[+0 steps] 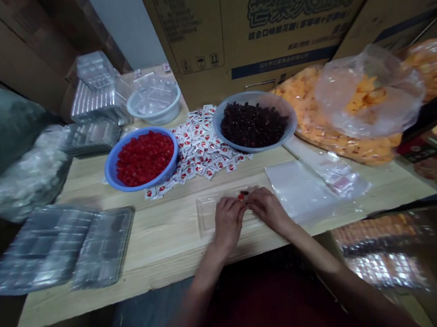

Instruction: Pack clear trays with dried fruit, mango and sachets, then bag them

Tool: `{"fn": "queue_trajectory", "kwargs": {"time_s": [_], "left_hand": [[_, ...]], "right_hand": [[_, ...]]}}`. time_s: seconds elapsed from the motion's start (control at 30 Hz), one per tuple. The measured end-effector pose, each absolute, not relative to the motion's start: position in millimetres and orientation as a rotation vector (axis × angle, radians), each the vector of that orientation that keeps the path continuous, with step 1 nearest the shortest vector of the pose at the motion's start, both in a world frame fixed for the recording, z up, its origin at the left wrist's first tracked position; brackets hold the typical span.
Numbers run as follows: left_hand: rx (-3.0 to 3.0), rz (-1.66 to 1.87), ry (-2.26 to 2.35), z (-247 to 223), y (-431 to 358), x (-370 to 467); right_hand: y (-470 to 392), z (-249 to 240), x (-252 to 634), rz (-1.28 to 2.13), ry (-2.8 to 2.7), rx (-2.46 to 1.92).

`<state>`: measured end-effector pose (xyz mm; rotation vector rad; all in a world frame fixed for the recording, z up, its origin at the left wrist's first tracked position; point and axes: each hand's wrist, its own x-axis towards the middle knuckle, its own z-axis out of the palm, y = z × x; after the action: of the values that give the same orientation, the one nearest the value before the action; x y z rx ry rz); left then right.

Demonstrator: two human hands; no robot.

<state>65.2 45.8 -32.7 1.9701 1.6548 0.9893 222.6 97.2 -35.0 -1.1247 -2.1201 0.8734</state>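
A clear plastic tray (206,210) lies on the wooden table (160,218). Over its middle is my left hand (228,220), fingers pinched together. My right hand (267,208) is at the tray's right part, its fingertips drawn together and meeting those of my left hand. What either hand holds between the fingertips is too small to make out. Just beyond the fingertips a red piece (241,196) and a dark piece (244,192) show in the tray. Farther back stand a blue bowl of red pieces (145,158) and a bowl of dark pieces (253,123), with small printed packets (202,144) heaped between them.
Stacked clear trays (103,250) lie at the left. Clear plastic bags (300,186) lie to the right, before large bags of orange pieces (346,125). A pale bowl with clear plastic (158,116) stands at the back, near large cardboard boxes (238,32).
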Motion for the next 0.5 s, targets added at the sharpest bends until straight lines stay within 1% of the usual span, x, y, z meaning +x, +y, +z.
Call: {"fn": "queue_trajectory", "kwargs": {"time_s": [0.1, 0.2, 0.23, 0.3, 0.33, 0.4, 0.43, 0.5], "left_hand": [[2.032, 1.087, 1.758, -17, 51, 35], [1.951, 1.272, 2.013, 6, 76, -33], [1.89, 1.283, 2.157, 12, 89, -60], [1.757, 1.148, 2.416, 18, 119, -112], [1.656, 1.016, 2.468, 20, 134, -134], [1.502, 0.751, 2.391, 21, 159, -168], [1.46, 0.674, 2.336, 21, 169, -179], [1.446, 0.639, 2.271, 22, 181, -190]], "right_hand": [[99, -35, 226, 0.808, -2.13, -1.063], [98, -29, 236, 0.802, -2.046, -1.076], [97, -28, 240, 0.804, -2.011, -1.093], [96, -26, 245, 0.811, -1.955, -1.121], [95, -25, 246, 0.823, -1.939, -1.124], [94, -26, 246, 0.859, -1.91, -1.123], [93, -27, 246, 0.883, -1.897, -1.122], [91, -28, 246, 0.935, -1.871, -1.127]]}}
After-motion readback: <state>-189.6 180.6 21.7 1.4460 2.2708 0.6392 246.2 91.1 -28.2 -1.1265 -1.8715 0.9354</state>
